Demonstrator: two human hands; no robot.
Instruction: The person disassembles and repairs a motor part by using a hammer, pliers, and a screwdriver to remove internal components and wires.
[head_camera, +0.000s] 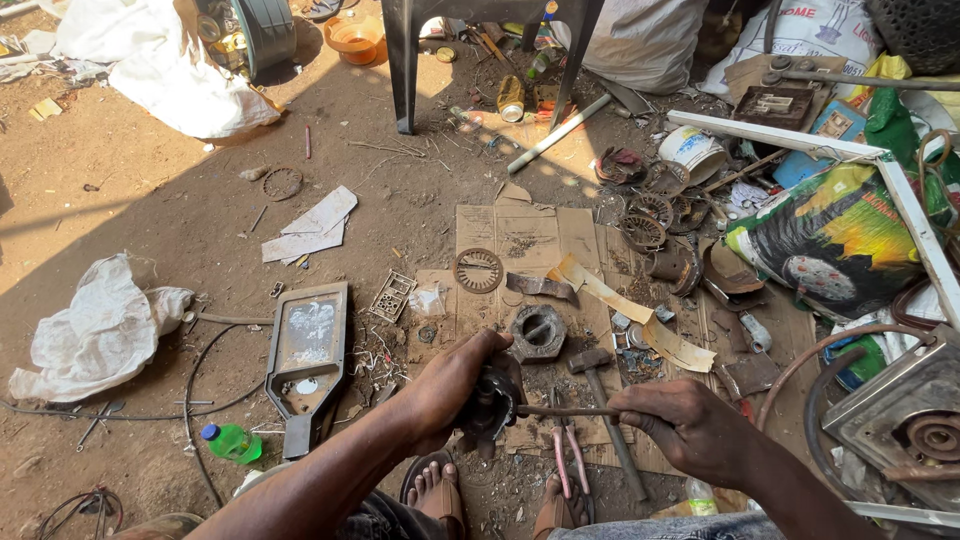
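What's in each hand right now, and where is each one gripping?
The left hand clasps a dark round metal part around its body. The right hand grips a thin metal rod at its near end, its tip at the part.

An outdoor scrap-dismantling yard: bare dirt floor (200, 200) strewn with rusty metal rings (645, 225), a hammer (600, 385) on flattened cardboard (520, 240), a gutted street-lamp housing (305, 360) and stuffed sacks (640, 40) along the top.
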